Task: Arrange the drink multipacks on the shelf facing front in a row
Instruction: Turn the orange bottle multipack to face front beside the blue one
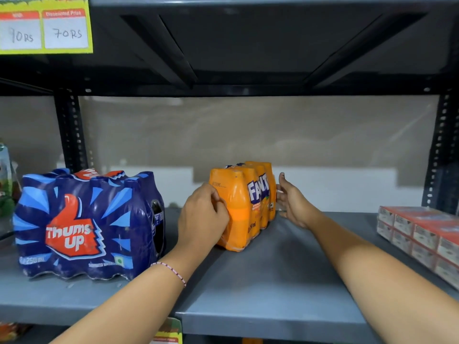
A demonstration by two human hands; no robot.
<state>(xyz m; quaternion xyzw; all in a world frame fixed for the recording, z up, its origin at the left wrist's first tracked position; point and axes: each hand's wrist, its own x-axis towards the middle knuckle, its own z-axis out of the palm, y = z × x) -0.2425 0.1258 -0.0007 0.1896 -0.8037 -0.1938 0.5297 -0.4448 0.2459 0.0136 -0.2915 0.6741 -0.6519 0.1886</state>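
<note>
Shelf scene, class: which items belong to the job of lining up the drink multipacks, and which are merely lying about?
Part of the job: orange Fanta multipack, blue Thums Up multipack, left hand, right hand, shelf.

Lying about: red cartons, price sign.

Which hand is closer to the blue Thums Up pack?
Left. The left hand grips the orange Fanta pack just right of the blue Thums Up pack; the right hand is beyond the Fanta.

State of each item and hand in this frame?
Blue multipack: upright, label facing front.
Orange multipack: upright, turned at an angle, label facing right.
Left hand: gripping the orange pack's near corner.
Right hand: open against its far side.
Red cartons: stacked at right.
</note>
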